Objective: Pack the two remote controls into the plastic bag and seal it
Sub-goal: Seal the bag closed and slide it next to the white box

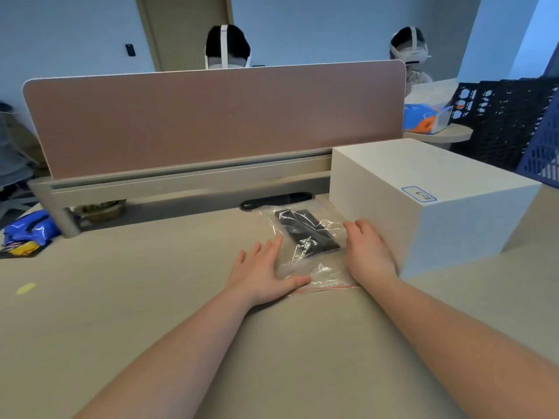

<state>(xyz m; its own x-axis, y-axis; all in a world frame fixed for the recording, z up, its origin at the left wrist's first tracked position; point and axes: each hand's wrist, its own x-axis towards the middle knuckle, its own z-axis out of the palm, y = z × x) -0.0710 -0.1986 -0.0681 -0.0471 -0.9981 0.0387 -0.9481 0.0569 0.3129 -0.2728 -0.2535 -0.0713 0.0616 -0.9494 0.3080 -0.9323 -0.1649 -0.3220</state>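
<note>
A clear plastic bag (317,272) with a red zip strip along its near edge lies flat on the beige desk (151,297). Two black remote controls (305,231) lie side by side inside it. My left hand (263,272) rests flat on the desk at the bag's left side, fingers spread, thumb lying on the bag's near left corner. My right hand (367,249) lies palm down on the bag's right edge, fingers together. Neither hand grips anything.
A white box (429,201) with a blue label stands right of my right hand, almost touching it. A pink divider panel (211,116) closes the desk's far side. Black and blue crates (514,122) stand at far right. Blue packets (27,231) lie far left. Two persons sit behind the divider.
</note>
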